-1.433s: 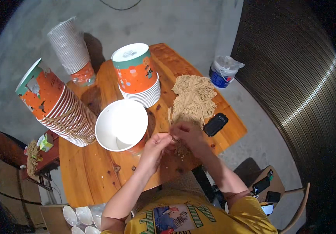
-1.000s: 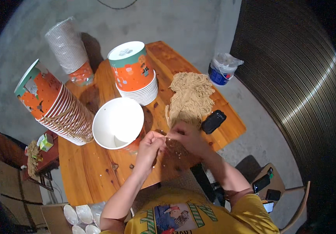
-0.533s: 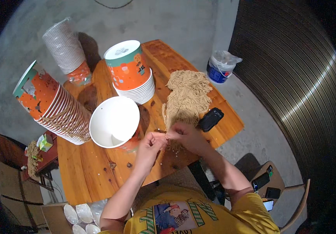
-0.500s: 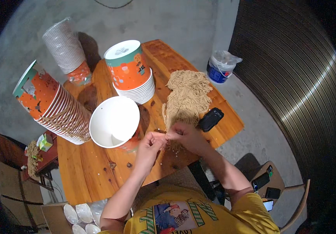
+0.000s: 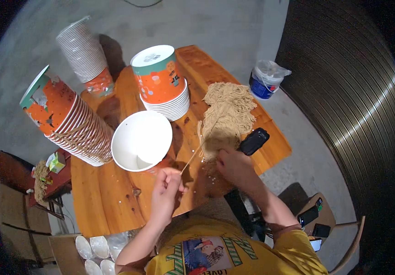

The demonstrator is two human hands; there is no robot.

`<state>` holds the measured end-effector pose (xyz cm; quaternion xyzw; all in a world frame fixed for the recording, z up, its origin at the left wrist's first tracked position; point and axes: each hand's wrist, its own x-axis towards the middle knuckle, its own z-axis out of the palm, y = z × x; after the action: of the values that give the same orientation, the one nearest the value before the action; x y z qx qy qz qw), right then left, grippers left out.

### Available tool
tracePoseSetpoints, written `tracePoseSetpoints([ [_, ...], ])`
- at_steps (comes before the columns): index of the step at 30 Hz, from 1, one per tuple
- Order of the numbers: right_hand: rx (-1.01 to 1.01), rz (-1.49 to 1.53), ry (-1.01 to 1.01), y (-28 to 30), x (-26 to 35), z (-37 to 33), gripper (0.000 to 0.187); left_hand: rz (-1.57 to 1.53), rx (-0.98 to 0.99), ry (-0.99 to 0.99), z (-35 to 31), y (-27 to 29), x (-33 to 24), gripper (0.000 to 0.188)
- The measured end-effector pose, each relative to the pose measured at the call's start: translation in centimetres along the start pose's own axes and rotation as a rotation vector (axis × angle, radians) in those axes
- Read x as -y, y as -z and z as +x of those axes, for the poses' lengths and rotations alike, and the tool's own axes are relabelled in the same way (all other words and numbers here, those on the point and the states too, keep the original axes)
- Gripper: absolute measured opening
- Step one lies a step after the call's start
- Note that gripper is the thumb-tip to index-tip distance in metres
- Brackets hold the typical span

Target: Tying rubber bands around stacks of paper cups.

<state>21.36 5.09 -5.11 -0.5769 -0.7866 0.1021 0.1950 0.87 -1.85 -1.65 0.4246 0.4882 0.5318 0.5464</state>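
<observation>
My left hand (image 5: 164,192) pinches the end of a thin tan yarn strand (image 5: 190,161), which runs taut up to a loose pile of tan yarn (image 5: 228,110) on the table. Close to the near end of that pile is my right hand (image 5: 235,168), its fingers curled in shadow; whatever they may hold is hidden. A large white paper bucket (image 5: 141,142), orange outside, stands with its mouth facing me, just beyond my left hand. By the right edge of the pile lies a small black tray-like object (image 5: 254,141).
Beyond the bucket stands an upside-down stack of orange and white buckets (image 5: 160,87). A leaning stack wound with yarn (image 5: 80,133) is at the left, a plastic-wrapped stack (image 5: 85,57) behind it. White crumbs dot the wooden table (image 5: 101,206). A blue pail (image 5: 267,80) stands beyond the table.
My hands have moved apart: the left toward me and left with the strand's end, the right to the right. The strand now stretches visibly from the pile. The view has shifted slightly.
</observation>
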Motion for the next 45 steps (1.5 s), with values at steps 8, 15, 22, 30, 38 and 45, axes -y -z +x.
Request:
tracePoseSetpoints([
  [8, -0.219, 0.284, 0.408, 4.4, 9.5, 0.2, 0.025, 0.078, 0.007, -0.074, -1.6, 1.9, -3.2, 0.011],
  [15, -0.062, 0.359, 0.754, -0.3, 7.6, 0.6, 0.013, 0.097, 0.075, 0.037, -1.6, 3.8, -4.6, 0.014],
  [22, 0.107, 0.536, 0.421, 1.5, 7.3, 0.6, 0.017, 0.185, 0.088, 0.066, -1.8, 6.1, -5.0, 0.013],
  [30, 0.138, 0.959, 0.508, -0.7, 10.4, 0.4, 0.020, 0.188, 0.162, 0.015, -1.2, 5.0, -5.9, 0.016],
  [38, 0.145, 0.914, 0.376, 0.0, 10.4, 0.1, 0.012, 0.218, 0.141, -0.027, -1.0, 4.8, -5.6, 0.017],
  [45, 0.108, 0.863, 0.348, 0.2, 10.2, -0.1, 0.010, 0.287, 0.160, 0.014, -0.9, 5.1, -5.6, 0.017],
])
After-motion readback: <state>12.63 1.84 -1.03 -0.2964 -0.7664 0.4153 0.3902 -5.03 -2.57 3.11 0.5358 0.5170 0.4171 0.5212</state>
